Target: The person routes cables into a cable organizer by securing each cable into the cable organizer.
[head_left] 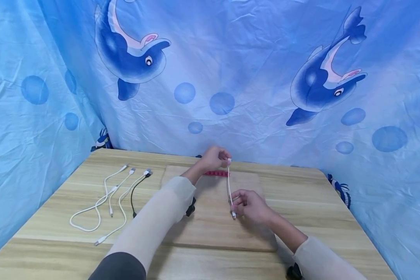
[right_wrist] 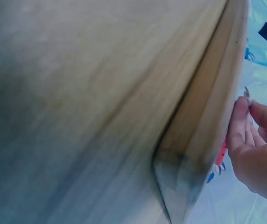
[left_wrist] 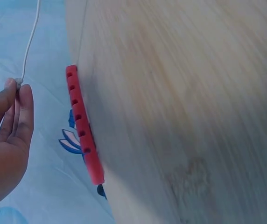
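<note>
A short white charging cable (head_left: 228, 181) runs between my two hands above the wooden board (head_left: 210, 229). My left hand (head_left: 212, 158) pinches its far end beside the white plug, between thumb and fingertips; the left wrist view shows the thin cord (left_wrist: 30, 42) leading away from that pinch. Nearer to me, my right hand (head_left: 252, 207) pinches the other end, where a small connector tip (head_left: 234, 215) sticks out past the fingers. Along the board's far edge lies a red strip (left_wrist: 81, 123) with a row of notches, partly behind the left hand in the head view.
On the left of the table (head_left: 49, 229) lie several loose cables: a long looped white cable (head_left: 73, 218), other white ones, and a short black cable (head_left: 132, 198). A blue curtain (head_left: 259, 77) with dolphins hangs behind the table and along both sides.
</note>
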Tool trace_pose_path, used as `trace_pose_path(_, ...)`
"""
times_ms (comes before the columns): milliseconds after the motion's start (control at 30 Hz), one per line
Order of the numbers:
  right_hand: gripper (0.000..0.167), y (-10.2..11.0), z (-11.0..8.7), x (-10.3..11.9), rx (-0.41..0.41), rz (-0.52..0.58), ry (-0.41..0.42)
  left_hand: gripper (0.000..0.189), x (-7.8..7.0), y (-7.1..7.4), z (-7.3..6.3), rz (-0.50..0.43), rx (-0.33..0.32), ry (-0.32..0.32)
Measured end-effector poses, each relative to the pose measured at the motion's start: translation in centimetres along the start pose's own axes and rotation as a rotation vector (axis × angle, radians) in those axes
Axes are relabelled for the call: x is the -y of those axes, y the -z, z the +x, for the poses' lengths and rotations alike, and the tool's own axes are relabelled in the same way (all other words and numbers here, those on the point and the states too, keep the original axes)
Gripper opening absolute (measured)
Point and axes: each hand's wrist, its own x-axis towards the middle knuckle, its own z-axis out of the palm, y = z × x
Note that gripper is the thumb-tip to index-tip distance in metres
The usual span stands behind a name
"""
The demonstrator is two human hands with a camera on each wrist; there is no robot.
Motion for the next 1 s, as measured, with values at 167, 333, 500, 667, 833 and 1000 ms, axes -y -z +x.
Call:
trace_pose_path(167,0.029,-0.3,0.2,0.1,-0.055,0.089,-0.07,0.016,0.2,-0.3,0.3,0.044,0.002,0.04)
trace_pose_path(333,0.031,-0.6,0.1,0.1,-0.09,0.132,-0.112,0.012,0.4,-0.4,0.6,0.068,0.009,0.059)
trace_pose_path(500,0.029,-1.0,0.2,0.3,-0.118,0.147,-0.126,0.012,0.9,-0.7,1.1,0.097,0.011,0.071)
trace_pose_path(667,0.029,-1.5,0.5,0.6,-0.151,0.175,-0.14,0.017,1.3,-0.8,1.1,0.111,0.016,0.101)
trace_pose_path(833,0.026,-1.7,0.6,0.7,-0.184,0.181,-0.161,0.015,1.6,-0.9,1.4,0.115,0.018,0.119)
trace_pose_path(1000,0.024,-1.9,0.8,0.7,-0.219,0.19,-0.187,0.011,2.2,-1.1,1.9,0.149,0.009,0.111)
